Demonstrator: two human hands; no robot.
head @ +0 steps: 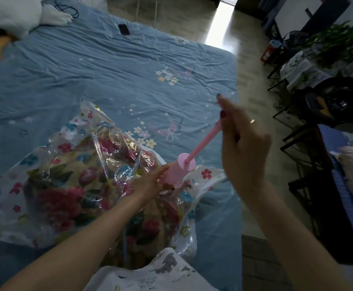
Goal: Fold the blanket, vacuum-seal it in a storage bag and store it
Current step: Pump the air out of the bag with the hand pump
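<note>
1. The right hand [245, 131] is blurring at 3 o'clock; its fingers are hiding the handle of the pink hand pump [181, 168], curling round it.
2. The pump's long axis is running from 7 toward 1 o'clock, its rod [205, 140] drawn out.
3. The left hand [154, 181] is gripping the pump barrel's base.
4. The floral blanket [83, 185] is lying inside the clear storage bag [11, 198] on the bed [87, 70], its near end cut off by the person's shirt [150, 274].

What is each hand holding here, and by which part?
Left hand grips the pink hand pump's cylinder near its base; right hand grips the top of its extended plunger rod.
</note>
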